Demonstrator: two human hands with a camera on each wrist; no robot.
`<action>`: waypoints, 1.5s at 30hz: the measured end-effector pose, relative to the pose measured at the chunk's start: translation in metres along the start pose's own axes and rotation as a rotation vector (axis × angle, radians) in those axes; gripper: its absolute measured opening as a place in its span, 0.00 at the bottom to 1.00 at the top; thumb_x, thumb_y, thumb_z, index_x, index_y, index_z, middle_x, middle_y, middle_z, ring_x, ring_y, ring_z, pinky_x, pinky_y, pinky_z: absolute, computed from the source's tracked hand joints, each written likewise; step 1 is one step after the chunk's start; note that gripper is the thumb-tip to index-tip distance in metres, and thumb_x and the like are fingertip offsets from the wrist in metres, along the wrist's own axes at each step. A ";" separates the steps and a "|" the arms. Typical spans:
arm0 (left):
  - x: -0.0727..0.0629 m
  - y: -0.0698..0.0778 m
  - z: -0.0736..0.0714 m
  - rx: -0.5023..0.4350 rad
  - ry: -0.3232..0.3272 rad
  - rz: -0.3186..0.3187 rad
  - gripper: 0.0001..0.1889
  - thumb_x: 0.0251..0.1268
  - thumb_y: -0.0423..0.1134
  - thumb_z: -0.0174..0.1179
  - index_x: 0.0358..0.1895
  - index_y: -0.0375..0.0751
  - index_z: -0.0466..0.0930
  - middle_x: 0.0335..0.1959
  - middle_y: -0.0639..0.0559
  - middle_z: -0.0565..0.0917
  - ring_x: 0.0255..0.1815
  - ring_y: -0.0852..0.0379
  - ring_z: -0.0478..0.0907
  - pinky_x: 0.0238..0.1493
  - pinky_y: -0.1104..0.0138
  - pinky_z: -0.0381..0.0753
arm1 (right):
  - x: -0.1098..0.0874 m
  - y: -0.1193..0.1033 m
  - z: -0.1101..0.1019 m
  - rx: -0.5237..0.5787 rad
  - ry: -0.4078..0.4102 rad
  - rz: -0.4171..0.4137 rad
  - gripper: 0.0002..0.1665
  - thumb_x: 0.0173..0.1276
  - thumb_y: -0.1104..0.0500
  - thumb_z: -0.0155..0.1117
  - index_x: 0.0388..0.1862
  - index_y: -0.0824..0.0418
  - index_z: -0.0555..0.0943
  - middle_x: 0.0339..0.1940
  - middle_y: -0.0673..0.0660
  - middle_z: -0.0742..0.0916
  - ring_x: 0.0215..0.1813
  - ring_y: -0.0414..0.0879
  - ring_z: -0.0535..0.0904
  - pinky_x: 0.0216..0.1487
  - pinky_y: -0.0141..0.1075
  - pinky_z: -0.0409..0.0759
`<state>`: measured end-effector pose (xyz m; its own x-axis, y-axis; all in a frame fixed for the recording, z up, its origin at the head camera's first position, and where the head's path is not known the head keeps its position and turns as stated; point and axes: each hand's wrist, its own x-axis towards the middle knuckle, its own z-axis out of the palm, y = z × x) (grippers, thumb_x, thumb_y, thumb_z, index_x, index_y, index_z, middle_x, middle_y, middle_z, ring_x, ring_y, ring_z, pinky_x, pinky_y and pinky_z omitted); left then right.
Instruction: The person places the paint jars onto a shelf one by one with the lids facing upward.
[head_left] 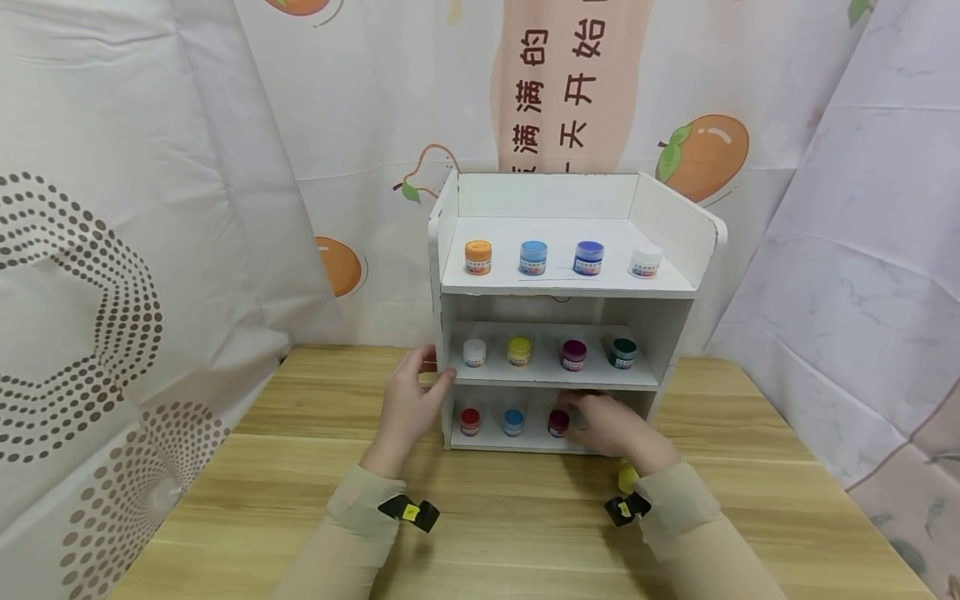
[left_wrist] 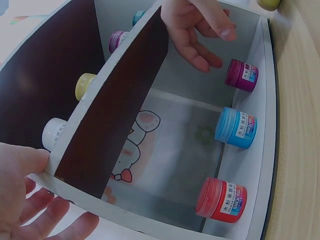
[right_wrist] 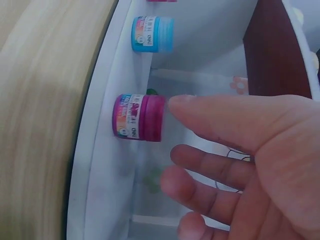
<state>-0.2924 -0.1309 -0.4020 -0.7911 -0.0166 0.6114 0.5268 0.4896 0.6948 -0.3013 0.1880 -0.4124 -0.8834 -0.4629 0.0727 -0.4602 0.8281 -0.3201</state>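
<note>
A white three-level shelf (head_left: 555, 293) holds small paint jars. My left hand (head_left: 408, 404) holds its left side panel, the thumb on the front edge and the fingers along the outer face, as the left wrist view also shows. On the bottom level stand a red jar (left_wrist: 221, 200), a blue jar (left_wrist: 236, 128) and a magenta jar (right_wrist: 138, 117). Beside the magenta jar is my right hand (right_wrist: 260, 150), its fingers loosely bent with nothing between them. The thumb tip comes close to the jar's lid; whether they touch, I cannot tell.
Orange (head_left: 477, 257), light blue (head_left: 533, 258), dark blue (head_left: 588, 258) and white (head_left: 645, 261) jars line the top level. White, yellow (head_left: 519, 352), magenta and dark green (head_left: 622, 353) jars fill the middle one. A yellow jar (head_left: 628, 477) sits on the wooden table by the right wrist.
</note>
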 end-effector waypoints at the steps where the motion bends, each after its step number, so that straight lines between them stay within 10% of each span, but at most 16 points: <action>1: 0.000 0.000 0.000 0.001 0.000 0.000 0.18 0.69 0.37 0.67 0.59 0.38 0.79 0.51 0.45 0.82 0.51 0.49 0.82 0.40 0.58 0.87 | -0.001 -0.001 -0.001 0.003 -0.001 -0.002 0.23 0.65 0.63 0.70 0.59 0.63 0.82 0.51 0.56 0.86 0.46 0.46 0.80 0.56 0.50 0.80; 15: -0.001 -0.002 0.001 0.001 -0.004 -0.007 0.18 0.69 0.37 0.67 0.59 0.38 0.78 0.52 0.46 0.81 0.52 0.49 0.81 0.41 0.59 0.87 | -0.023 -0.017 -0.017 0.001 0.047 -0.030 0.24 0.65 0.59 0.73 0.60 0.62 0.82 0.53 0.58 0.87 0.55 0.55 0.83 0.57 0.55 0.79; 25: -0.001 -0.002 0.000 0.004 0.002 -0.015 0.18 0.69 0.37 0.67 0.59 0.38 0.78 0.51 0.46 0.81 0.51 0.49 0.82 0.40 0.58 0.87 | -0.041 -0.018 -0.035 0.055 0.089 -0.073 0.23 0.64 0.60 0.75 0.58 0.59 0.83 0.47 0.56 0.86 0.31 0.39 0.75 0.32 0.35 0.77; 45: 0.000 -0.002 0.002 -0.002 0.007 0.007 0.18 0.68 0.36 0.67 0.58 0.38 0.79 0.51 0.46 0.81 0.51 0.50 0.82 0.40 0.60 0.87 | -0.072 0.006 -0.051 0.066 0.134 0.019 0.19 0.66 0.54 0.74 0.52 0.60 0.84 0.41 0.52 0.87 0.35 0.40 0.80 0.34 0.39 0.80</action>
<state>-0.2939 -0.1305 -0.4041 -0.7852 -0.0190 0.6190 0.5332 0.4876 0.6913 -0.2453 0.2428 -0.3711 -0.8977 -0.3976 0.1898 -0.4406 0.8114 -0.3841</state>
